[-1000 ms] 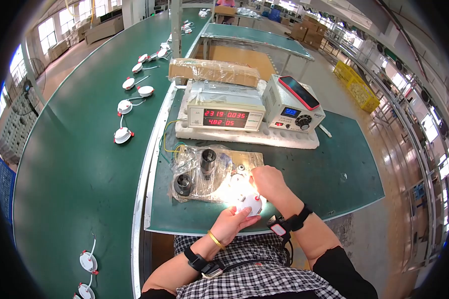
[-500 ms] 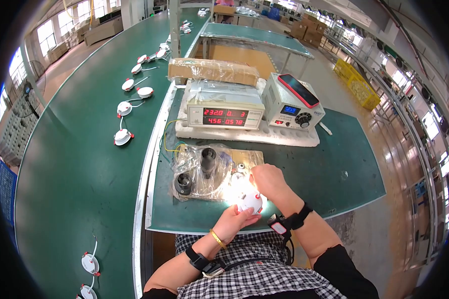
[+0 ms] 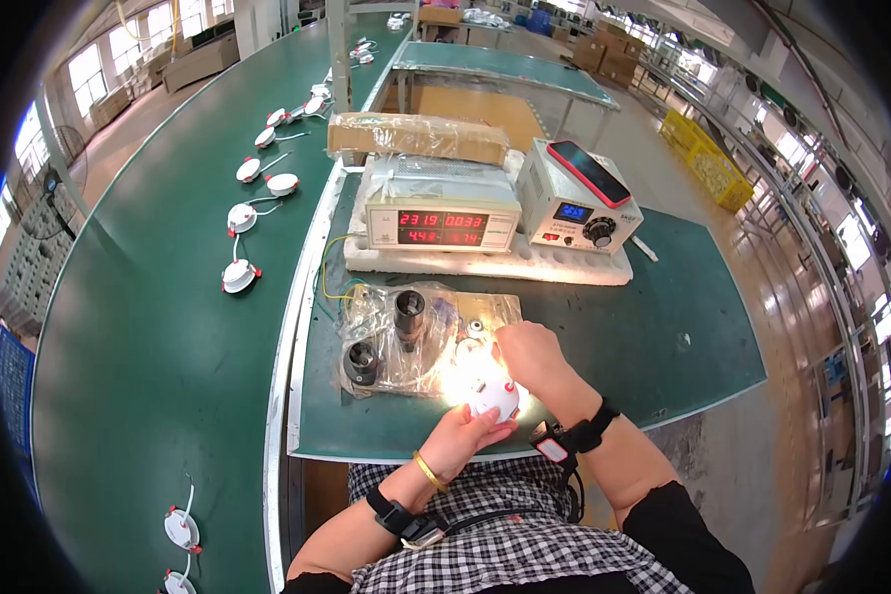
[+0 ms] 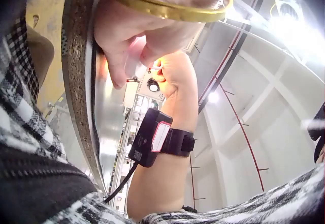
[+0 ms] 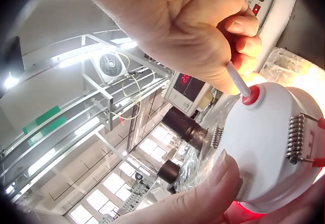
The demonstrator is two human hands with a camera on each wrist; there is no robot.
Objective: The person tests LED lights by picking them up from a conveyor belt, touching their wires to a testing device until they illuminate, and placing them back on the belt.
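A round white lamp (image 3: pixel 494 397) glows brightly on its far side, over the front edge of a plastic-wrapped board (image 3: pixel 436 371). The left hand (image 3: pixel 457 439) grips its rim, thumb on the white back in the right wrist view. The right hand (image 3: pixel 532 358) is curled round the lamp's white cable (image 5: pixel 237 80), which leaves the housing through a red grommet (image 5: pixel 250 95). Metal springs (image 5: pixel 295 138) with red tips sit on the lamp's sides. What the cable's far end touches is hidden by the right hand and glare.
Behind the board stand a meter (image 3: pixel 443 226) with red digits and a power unit (image 3: pixel 576 213) carrying a phone (image 3: pixel 589 173). Two black cylinders (image 3: pixel 410 314) stand on the board. Several white lamps (image 3: pixel 239 276) lie along the long green table (image 3: pixel 158 366) at left.
The meter's red digits have changed. The whole view has shifted slightly; both hands keep their holds on the lit lamp and its cable.
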